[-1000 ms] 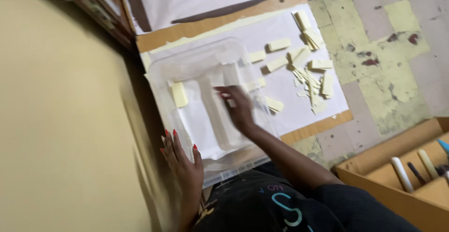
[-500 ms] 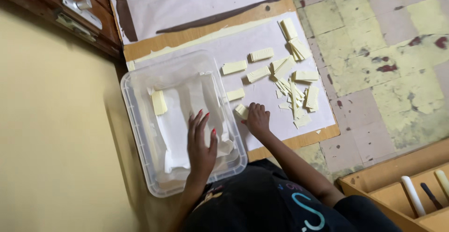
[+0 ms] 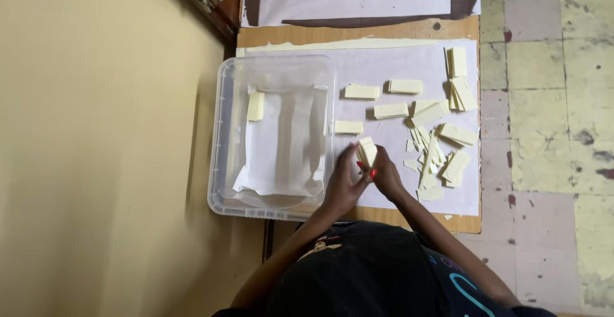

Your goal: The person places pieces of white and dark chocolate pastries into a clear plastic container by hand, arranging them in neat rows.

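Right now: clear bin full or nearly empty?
Nearly empty: the clear bin holds only a white paper liner and one pale yellow piece.

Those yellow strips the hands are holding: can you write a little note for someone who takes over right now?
Left hand and right hand: together, fingers closed on a small stack of pale yellow strips, just right of the clear plastic bin.
In the bin: white paper liner and one yellow strip at its far left.
On the white sheet: the rest of the strips, some in neat little stacks, some in a loose pile.
Done: one strip binned.
Left: the held stack and everything on the sheet are outside the bin.
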